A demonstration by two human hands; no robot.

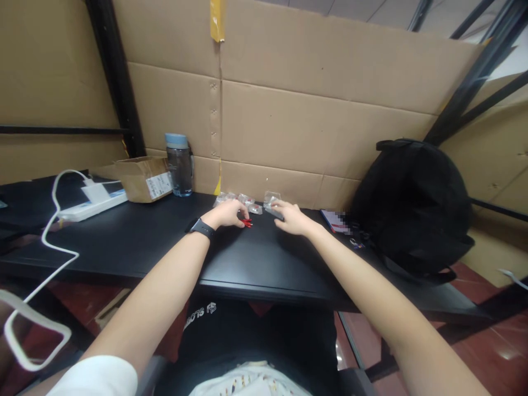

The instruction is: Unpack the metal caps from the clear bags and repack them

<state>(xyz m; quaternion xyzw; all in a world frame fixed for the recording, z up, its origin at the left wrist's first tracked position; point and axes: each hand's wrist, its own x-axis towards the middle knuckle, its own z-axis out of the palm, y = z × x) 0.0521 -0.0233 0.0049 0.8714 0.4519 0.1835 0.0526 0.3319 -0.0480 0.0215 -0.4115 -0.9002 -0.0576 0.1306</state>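
Note:
Both my arms reach far across a black table (136, 242). My left hand (227, 213), with a dark watch on the wrist, rests palm down with its fingers curled over a small red object (246, 223). My right hand (290, 215) lies over a small dark grey piece (277, 215), fingers pressed on it. Just beyond both hands, against the cardboard wall, lie several small clear plastic bags (248, 202) with little parts inside.
A water bottle with a blue lid (179, 164) and an open cardboard box (145, 177) stand at the back left beside a white power strip (93, 202) with a trailing cable. A black backpack (412, 206) fills the right side. Cardboard sheets (313, 126) wall the back.

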